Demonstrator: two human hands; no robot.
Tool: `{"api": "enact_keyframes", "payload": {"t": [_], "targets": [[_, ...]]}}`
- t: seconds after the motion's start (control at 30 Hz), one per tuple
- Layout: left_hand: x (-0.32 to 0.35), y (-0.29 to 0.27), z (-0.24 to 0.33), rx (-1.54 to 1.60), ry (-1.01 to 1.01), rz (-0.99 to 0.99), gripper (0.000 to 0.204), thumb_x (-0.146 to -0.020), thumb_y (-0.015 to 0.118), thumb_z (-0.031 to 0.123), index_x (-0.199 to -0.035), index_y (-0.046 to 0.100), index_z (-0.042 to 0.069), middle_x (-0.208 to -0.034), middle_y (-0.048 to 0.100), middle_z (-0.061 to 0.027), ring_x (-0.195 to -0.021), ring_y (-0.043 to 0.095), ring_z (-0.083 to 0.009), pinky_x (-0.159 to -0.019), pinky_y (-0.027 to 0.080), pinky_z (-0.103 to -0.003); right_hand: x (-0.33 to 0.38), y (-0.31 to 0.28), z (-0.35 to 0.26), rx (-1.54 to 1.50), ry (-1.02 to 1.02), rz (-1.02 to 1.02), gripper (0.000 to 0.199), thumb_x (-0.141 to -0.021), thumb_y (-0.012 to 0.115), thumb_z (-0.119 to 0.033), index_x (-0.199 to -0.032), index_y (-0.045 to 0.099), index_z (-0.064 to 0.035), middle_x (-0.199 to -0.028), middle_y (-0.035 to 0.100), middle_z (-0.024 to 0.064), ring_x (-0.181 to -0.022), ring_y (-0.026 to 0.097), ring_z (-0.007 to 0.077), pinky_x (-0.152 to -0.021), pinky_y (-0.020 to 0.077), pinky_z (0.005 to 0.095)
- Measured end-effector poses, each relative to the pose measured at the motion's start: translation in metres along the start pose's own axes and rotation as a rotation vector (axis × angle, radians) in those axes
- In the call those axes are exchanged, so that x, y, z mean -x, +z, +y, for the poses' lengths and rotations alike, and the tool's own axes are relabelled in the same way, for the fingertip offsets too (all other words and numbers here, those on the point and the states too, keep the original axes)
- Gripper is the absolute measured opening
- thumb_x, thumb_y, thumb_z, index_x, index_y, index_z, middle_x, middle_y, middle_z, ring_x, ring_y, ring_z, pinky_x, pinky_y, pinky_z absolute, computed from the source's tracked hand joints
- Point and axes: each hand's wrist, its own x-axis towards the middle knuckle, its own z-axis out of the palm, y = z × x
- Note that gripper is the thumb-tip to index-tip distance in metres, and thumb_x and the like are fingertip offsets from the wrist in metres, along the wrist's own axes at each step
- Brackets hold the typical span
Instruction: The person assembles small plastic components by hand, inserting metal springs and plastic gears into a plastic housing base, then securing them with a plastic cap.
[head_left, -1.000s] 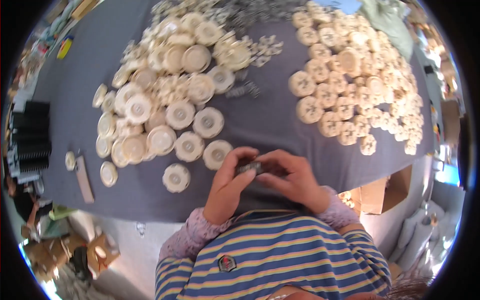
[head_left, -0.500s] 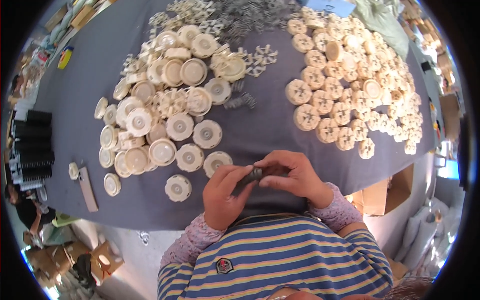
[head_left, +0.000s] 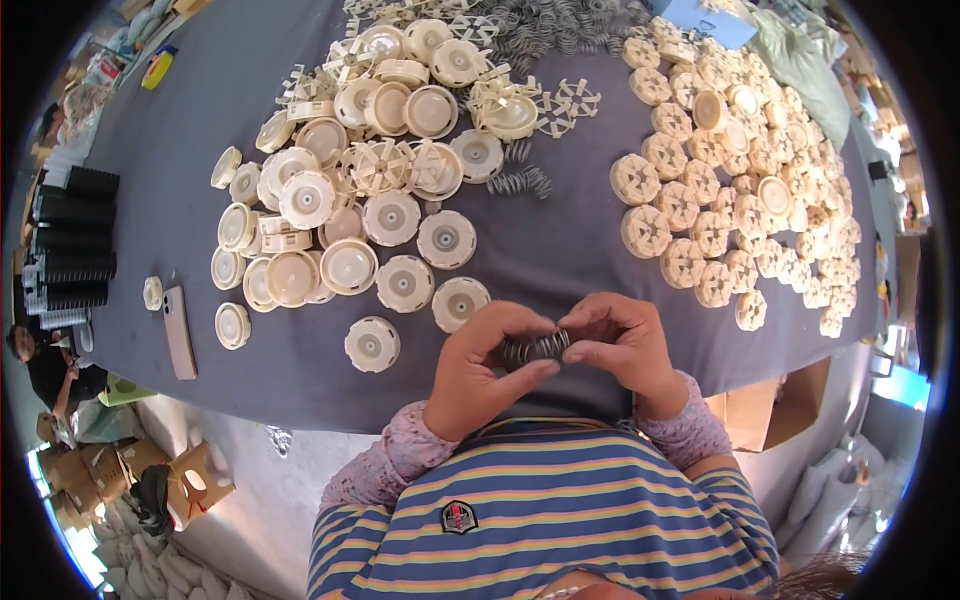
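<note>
While the left hand (head_left: 482,368) cups dark coils (head_left: 538,348), the right hand (head_left: 634,345) pinches their end

The coils sit over the table (head_left: 560,245), near the striped shirt (head_left: 590,490); whether one spring or several, I cannot tell. Left thumb and fingers curl partway round them; right thumb and forefinger stand nearly together at the right end. Pale discs (head_left: 403,284) lie to the left, slotted discs (head_left: 645,231) to the right, loose springs (head_left: 522,183) between.
</note>
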Motion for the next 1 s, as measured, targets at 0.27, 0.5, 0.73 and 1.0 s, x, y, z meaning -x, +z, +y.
{"api": "enact_keyframes", "payload": {"t": [0.27,0.5,0.73,1.0], "targets": [[-0.006,-0.024,-0.002,0.664,-0.784,-0.224,0.024,-0.104,0.069,0.018,-0.120,0.071,0.001,-0.092,0.069,-0.0079,-0.071,0.066,-0.0150,-0.060,0.056,-0.027,-0.005,-0.004,-0.002,0.387,-0.505,-0.108,0.038,-0.081,0.082,0.015,-0.116,0.074,0.0015,-0.118,0.070,0.0151,-0.105,0.071,0.0218,-0.093,0.0599,0.0338],[0.001,0.006,0.007,0.461,-0.499,0.009,0.021,-0.100,0.075,0.014,-0.119,0.070,0.005,-0.091,0.067,-0.0004,-0.077,0.066,-0.0101,-0.062,0.055,-0.023,0.002,0.007,0.002,0.082,-0.178,0.011,0.030,-0.086,0.079,0.014,-0.113,0.072,0.0038,-0.115,0.068,0.0136,-0.103,0.071,0.0208,-0.089,0.0608,0.0326],[0.004,-0.002,-0.007,0.075,-0.122,-0.022,0.029,-0.093,0.084,0.010,-0.119,0.071,0.006,-0.096,0.070,0.0013,-0.076,0.063,-0.0038,-0.065,0.052,-0.021,0.003,0.023,0.001,-0.046,-0.069,0.112,0.023,-0.089,0.078,0.011,-0.109,0.072,0.0042,-0.112,0.064,0.0099,-0.101,0.070,0.0184,-0.085,0.0594,0.0272],[0.000,0.003,-0.012,-0.045,0.098,0.088,0.030,-0.093,0.085,0.015,-0.118,0.072,0.006,-0.087,0.071,-0.0002,-0.072,0.065,-0.0073,-0.060,0.050,-0.023,0.000,0.023,0.001,0.482,-0.303,0.087,0.015,-0.089,0.079,0.005,-0.102,0.072,0.0015,-0.108,0.064,0.0115,-0.094,0.064,0.0167,-0.079,0.0540,0.0281]]}}
